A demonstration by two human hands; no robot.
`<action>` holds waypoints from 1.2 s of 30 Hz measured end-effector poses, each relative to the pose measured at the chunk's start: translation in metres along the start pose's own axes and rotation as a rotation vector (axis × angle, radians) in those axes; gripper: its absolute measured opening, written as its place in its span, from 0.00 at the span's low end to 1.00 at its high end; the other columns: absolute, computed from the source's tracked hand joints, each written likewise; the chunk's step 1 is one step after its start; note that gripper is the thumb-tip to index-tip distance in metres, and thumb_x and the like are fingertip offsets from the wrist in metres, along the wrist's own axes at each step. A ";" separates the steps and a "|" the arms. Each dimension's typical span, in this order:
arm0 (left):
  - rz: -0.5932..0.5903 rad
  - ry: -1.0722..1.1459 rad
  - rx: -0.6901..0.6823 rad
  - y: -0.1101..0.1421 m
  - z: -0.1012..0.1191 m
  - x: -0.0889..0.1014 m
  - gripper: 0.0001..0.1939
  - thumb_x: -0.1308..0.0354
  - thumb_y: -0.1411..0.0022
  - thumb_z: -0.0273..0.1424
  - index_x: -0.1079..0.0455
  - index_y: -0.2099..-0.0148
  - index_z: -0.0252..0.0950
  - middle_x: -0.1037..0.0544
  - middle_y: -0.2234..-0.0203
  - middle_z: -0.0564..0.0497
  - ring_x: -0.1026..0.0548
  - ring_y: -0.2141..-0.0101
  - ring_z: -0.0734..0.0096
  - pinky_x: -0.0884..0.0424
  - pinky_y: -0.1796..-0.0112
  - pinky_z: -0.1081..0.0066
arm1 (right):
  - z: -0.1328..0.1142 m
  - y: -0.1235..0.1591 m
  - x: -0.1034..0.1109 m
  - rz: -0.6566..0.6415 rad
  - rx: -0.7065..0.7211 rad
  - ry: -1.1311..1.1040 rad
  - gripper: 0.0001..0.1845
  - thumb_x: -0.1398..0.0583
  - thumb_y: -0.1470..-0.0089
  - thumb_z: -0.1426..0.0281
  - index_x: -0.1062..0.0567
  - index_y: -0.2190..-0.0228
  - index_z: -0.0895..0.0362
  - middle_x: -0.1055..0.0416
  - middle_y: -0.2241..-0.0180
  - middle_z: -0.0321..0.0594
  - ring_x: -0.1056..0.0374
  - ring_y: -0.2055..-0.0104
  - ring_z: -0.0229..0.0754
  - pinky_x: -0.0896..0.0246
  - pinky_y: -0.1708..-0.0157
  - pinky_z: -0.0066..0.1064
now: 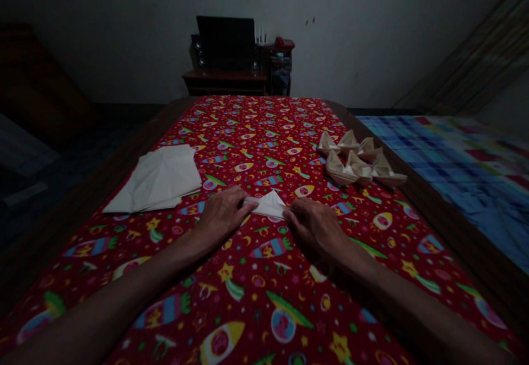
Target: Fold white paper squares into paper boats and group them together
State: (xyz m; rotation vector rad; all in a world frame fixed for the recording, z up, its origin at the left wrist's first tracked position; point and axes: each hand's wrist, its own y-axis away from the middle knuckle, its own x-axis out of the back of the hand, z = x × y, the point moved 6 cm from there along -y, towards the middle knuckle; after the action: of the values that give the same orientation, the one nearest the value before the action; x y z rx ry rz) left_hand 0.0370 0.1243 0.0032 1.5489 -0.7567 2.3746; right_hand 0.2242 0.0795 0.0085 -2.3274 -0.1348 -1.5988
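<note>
Left fingers [249,206] | right fingers [294,208]: both pinching folded paper [270,205] | its ends covered | paper boats [357,169] beyond right fingers, overlapping

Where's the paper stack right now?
In the head view, the paper stack lies on the red cloth, left of the left hand, near the cloth's left edge.

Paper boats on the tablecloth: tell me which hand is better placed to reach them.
Likely the right hand: the paper boats stand on its side, beyond it, while the left hand is farther away, across the folded paper.
</note>
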 end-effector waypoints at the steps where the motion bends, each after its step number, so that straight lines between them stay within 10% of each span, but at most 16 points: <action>1: 0.004 -0.025 -0.001 0.000 0.000 0.000 0.15 0.50 0.38 0.41 0.32 0.70 0.37 0.30 0.75 0.52 0.32 0.73 0.70 0.42 0.72 0.71 | 0.000 0.000 0.001 -0.006 -0.009 0.001 0.13 0.47 0.42 0.64 0.29 0.73 0.57 0.31 0.74 0.37 0.40 0.74 0.35 0.56 0.75 0.26; 10: 0.070 -0.067 -0.062 0.000 0.007 0.007 0.12 0.46 0.39 0.39 0.34 0.58 0.36 0.28 0.67 0.49 0.29 0.65 0.65 0.34 0.65 0.68 | 0.001 -0.003 0.000 -0.045 -0.045 0.014 0.10 0.46 0.44 0.65 0.30 0.73 0.56 0.29 0.73 0.38 0.37 0.73 0.37 0.55 0.75 0.26; 17: -0.062 -0.076 -0.457 0.022 0.052 -0.006 0.16 0.53 0.34 0.26 0.37 0.45 0.37 0.30 0.48 0.46 0.36 0.46 0.63 0.38 0.47 0.58 | 0.002 -0.003 -0.001 -0.036 -0.054 0.012 0.10 0.45 0.45 0.65 0.30 0.73 0.57 0.29 0.73 0.38 0.37 0.73 0.37 0.54 0.75 0.26; 30: -0.254 -0.114 -0.398 0.037 0.067 -0.009 0.22 0.56 0.33 0.36 0.45 0.38 0.42 0.43 0.38 0.49 0.49 0.38 0.56 0.48 0.42 0.51 | 0.026 -0.002 0.016 -0.182 -0.176 0.022 0.12 0.44 0.47 0.63 0.26 0.76 0.56 0.31 0.79 0.36 0.39 0.78 0.35 0.57 0.79 0.26; 36: -0.236 -0.098 -0.397 0.037 0.066 -0.011 0.22 0.55 0.33 0.36 0.46 0.38 0.43 0.43 0.38 0.51 0.49 0.38 0.57 0.47 0.43 0.52 | -0.015 0.006 0.021 0.046 0.164 0.184 0.08 0.46 0.46 0.74 0.26 0.67 0.57 0.27 0.69 0.42 0.35 0.70 0.39 0.50 0.73 0.28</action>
State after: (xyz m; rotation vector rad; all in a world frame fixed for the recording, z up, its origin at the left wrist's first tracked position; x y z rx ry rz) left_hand 0.0774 0.0599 0.0032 1.4950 -0.9391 1.8570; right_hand 0.2204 0.0669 0.0316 -2.0363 -0.1632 -1.7014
